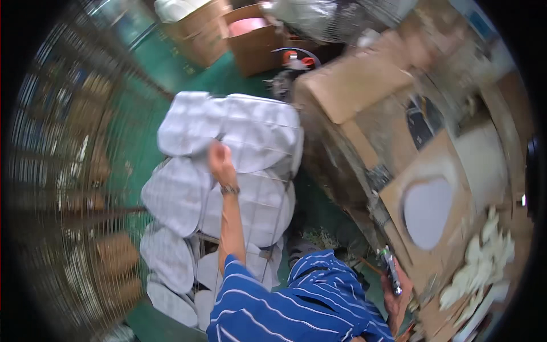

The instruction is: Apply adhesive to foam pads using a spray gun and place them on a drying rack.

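Note:
Rows of rounded white pads (181, 196) lie on a wire rack in front of me. My left hand (221, 162) reaches over them, near the lower edge of an upper white pad (256, 128). Its fingers look drawn in but are blurred, so I cannot see whether they grip anything. Low on the right, my right hand (397, 295) is closed around a silver and black metal tool (392, 271), shaped like a spray gun. Beyond that hand, a single rounded white panel (428, 214) rests on a cardboard sheet marked with whitish residue.
A wire mesh rack (74, 171) with boxes behind it runs along the left. Cardboard boxes (253, 43) stand on the green floor at the back. Cardboard (356, 82) covers the bench on the right. Crumpled cream scraps (478, 259) lie at its near end.

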Tool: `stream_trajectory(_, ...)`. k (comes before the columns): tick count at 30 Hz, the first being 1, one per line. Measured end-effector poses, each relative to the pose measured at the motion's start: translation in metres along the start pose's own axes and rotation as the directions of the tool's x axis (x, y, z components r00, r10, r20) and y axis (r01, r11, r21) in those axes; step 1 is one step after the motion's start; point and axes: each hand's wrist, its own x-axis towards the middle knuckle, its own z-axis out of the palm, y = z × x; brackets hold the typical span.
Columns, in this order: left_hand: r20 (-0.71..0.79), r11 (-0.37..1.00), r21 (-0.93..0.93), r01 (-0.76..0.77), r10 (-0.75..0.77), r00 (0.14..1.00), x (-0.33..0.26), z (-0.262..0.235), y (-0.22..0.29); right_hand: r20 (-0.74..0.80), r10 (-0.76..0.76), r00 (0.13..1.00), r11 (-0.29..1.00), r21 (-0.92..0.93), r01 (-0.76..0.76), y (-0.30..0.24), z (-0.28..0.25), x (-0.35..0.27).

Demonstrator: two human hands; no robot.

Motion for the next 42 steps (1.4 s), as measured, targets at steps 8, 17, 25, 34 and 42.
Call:
stream_trajectory(8, 0.867, 0.933, 0.213, 0.289, -0.317, 0.384, -0.321, 0.112, -0.007, -0.417, 0.083, 0.905, 0.995, 0.091, -0.049, 0.071, -0.073, -0.073)
stream_trajectory(17, 0.700, 0.724, 0.690, -0.021, -0.659, 0.276, -0.377, 0.047, -0.150, -0.674, 0.107, 0.731, 0.992, 0.120, -0.034, 0.146, -0.145, -0.138)
stream_trajectory(25, 0.339, 0.392, 0.827, 0.403, -0.920, 0.199, -0.373, 0.009, -0.162, -0.612, 0.120, 0.782, 0.986, 0.168, -0.021, 0.181, -0.160, -0.144)
stream_trajectory(34, 0.357, 0.407, 0.871, 0.274, -0.909, 0.216, -0.393, 0.025, -0.151, -0.387, 0.255, 0.886, 0.954, 0.248, -0.167, 0.190, -0.163, -0.160)
stream_trajectory(42, 0.312, 0.355, 0.898, 0.259, -0.930, 0.192, -0.393, 0.047, -0.149, -0.710, 0.226, 0.667, 0.974, 0.143, -0.178, 0.196, -0.171, -0.176)
